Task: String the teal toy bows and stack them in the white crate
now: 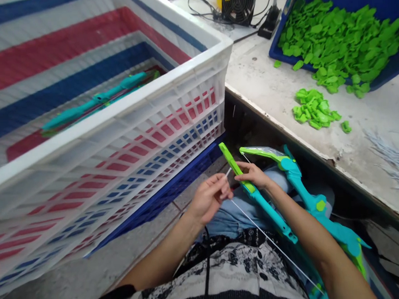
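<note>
My left hand (207, 197) is closed in a pinch on the end of a thin white string (262, 232). From there the string runs down to the right, towards the lower end of a toy bow (299, 186). The bow is teal with bright green parts and lies by my right forearm, its lower part partly hidden. My right hand (254, 175) is closed around the green section of a long green and teal plastic bar (271, 210). The bar slants across my lap beside the bow. Both hands are close together, left of the bow.
A large white crate (225, 46) with a striped lining stands at the left, with teal toy parts (97, 101) inside. On the worktable (256, 83) are a blue bin (274, 52) of green pieces, a small green pile (313, 108), white strings (391, 156) and a black fan (240, 5).
</note>
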Available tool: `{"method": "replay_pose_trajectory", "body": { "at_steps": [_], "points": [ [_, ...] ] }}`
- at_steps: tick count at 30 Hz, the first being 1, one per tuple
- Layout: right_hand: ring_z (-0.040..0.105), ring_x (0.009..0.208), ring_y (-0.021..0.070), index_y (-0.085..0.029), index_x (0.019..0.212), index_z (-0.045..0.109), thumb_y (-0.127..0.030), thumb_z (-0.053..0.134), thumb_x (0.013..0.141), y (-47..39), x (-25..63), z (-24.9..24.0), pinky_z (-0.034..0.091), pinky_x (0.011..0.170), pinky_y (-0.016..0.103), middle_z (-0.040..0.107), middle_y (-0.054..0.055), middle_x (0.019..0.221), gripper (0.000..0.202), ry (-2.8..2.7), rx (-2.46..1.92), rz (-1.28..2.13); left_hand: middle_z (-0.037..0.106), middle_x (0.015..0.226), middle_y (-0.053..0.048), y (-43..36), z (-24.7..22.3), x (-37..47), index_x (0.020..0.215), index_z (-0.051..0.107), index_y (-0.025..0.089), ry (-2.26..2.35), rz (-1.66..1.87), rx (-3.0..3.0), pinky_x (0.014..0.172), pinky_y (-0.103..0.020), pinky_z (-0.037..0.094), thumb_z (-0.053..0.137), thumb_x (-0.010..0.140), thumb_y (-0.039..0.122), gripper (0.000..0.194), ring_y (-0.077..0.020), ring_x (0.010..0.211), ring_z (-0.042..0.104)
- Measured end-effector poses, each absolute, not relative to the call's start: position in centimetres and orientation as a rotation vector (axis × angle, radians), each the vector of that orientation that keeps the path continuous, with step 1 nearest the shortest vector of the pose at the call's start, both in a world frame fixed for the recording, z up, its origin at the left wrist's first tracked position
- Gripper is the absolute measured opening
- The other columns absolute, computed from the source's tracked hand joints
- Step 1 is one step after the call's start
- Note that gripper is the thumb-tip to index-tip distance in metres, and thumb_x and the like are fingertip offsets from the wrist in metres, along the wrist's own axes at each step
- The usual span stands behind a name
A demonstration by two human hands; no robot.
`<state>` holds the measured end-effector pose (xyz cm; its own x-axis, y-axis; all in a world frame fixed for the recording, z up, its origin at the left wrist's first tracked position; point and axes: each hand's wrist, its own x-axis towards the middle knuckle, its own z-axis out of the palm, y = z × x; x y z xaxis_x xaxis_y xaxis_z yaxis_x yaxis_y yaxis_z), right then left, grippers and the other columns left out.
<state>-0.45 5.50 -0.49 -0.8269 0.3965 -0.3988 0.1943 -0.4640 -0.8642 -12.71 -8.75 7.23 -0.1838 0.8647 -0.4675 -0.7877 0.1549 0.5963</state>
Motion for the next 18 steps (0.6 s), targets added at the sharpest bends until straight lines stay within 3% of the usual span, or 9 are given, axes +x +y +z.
{"method": "replay_pose_trajectory", "body": {
  "at_steps": [5, 18],
  "points": [
    [0.057, 0.073, 0.0114, -0.02, 0.109, 0.069, -0.023, 0.083, 0.053, 5.4, 0.3, 0.2, 0.044, 0.069, 0.024, 0.067, -0.002, 0.081, 0.058, -1.512, -0.97, 2.44, 0.051, 0.051, 0.005, -6.5, 7.6, -16.2, 0.072, 0.059, 0.014, 1.397, 1.604, 0.441, 0.044, -0.02, 0.032, 0.076, 0.065, 0.039, 0.031, -0.0062, 0.044, 0.041],
    [0.056, 0.074, 0.0113, -0.021, 0.108, 0.07, -0.024, 0.085, 0.049, 5.3, 0.0, -0.2, 0.043, 0.069, 0.024, 0.067, -0.001, 0.084, 0.06, -1.445, -1.019, 2.446, 0.052, 0.053, 0.004, -4.6, 8.1, -17.9, 0.073, 0.06, 0.015, 1.525, 1.414, 0.754, 0.047, -0.021, 0.031, 0.067, 0.071, 0.039, 0.025, -0.007, 0.046, 0.042]
  ]
}}
